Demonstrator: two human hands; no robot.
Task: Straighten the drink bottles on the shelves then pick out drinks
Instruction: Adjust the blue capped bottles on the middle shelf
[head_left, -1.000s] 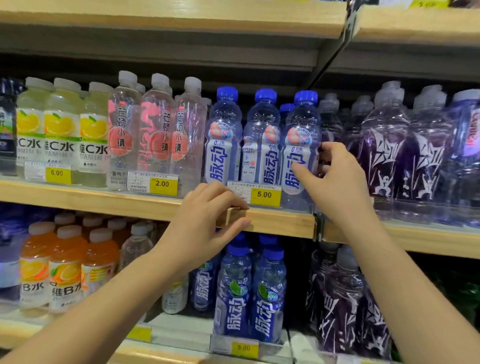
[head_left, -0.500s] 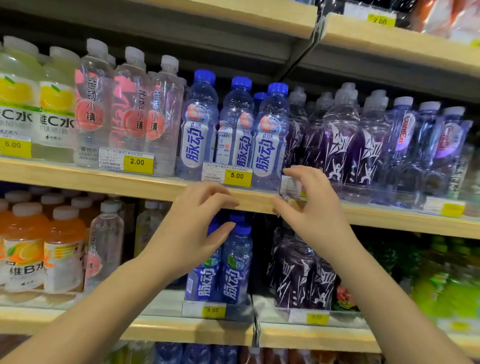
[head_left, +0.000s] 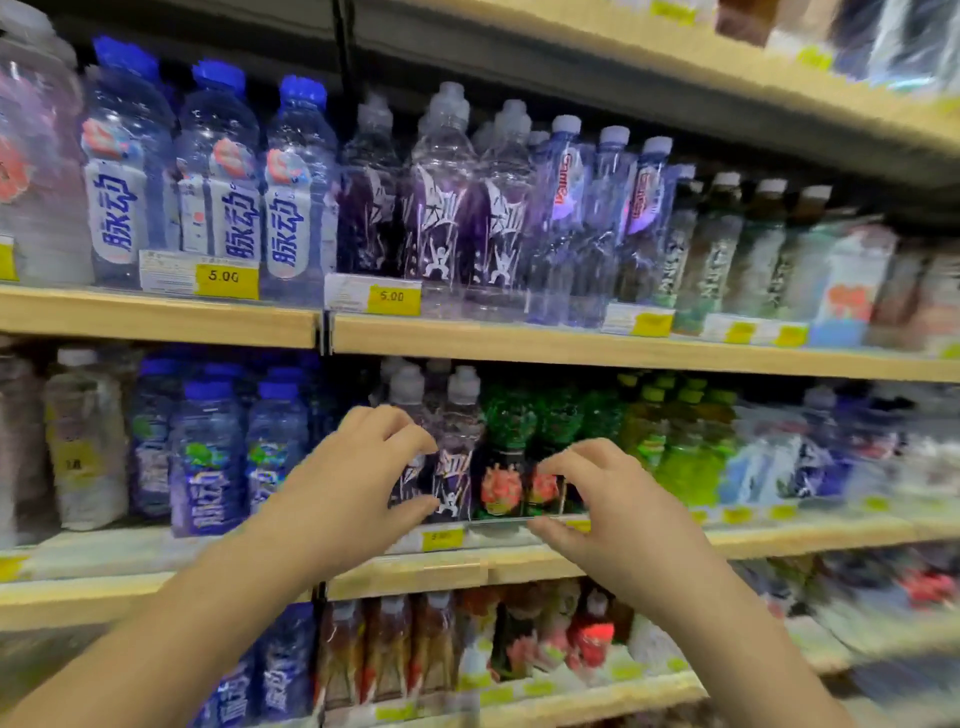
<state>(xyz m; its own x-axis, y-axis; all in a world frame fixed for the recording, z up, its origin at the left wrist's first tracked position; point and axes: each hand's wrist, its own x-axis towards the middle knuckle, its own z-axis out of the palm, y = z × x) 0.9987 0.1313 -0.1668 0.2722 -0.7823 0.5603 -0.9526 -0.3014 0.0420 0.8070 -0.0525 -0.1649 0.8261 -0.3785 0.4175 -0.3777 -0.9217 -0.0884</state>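
Observation:
My left hand (head_left: 353, 478) hovers in front of the middle shelf, fingers and thumb spread in a loose claw just left of a purple bottle (head_left: 457, 457) with a white cap. It holds nothing. My right hand (head_left: 613, 509) is in the same pose, its fingertips in front of dark green bottles (head_left: 506, 457) with red labels; whether they touch is unclear. Above, on the upper shelf (head_left: 571, 348), stand blue-capped bottles (head_left: 296, 187) and purple bottles (head_left: 441, 197), upright in rows.
Yellow price tags (head_left: 392, 296) line the shelf edges. Lime-green bottles (head_left: 680, 441) stand right of my right hand, blue bottles (head_left: 208, 457) left of my left hand. The lower shelf (head_left: 519, 696) carries reddish-brown bottles. The right side is blurred.
Both hands dropped from the upper shelf edge to the middle shelf and shifted right. My view swung right and down, bringing purple and green bottles in front of the hands.

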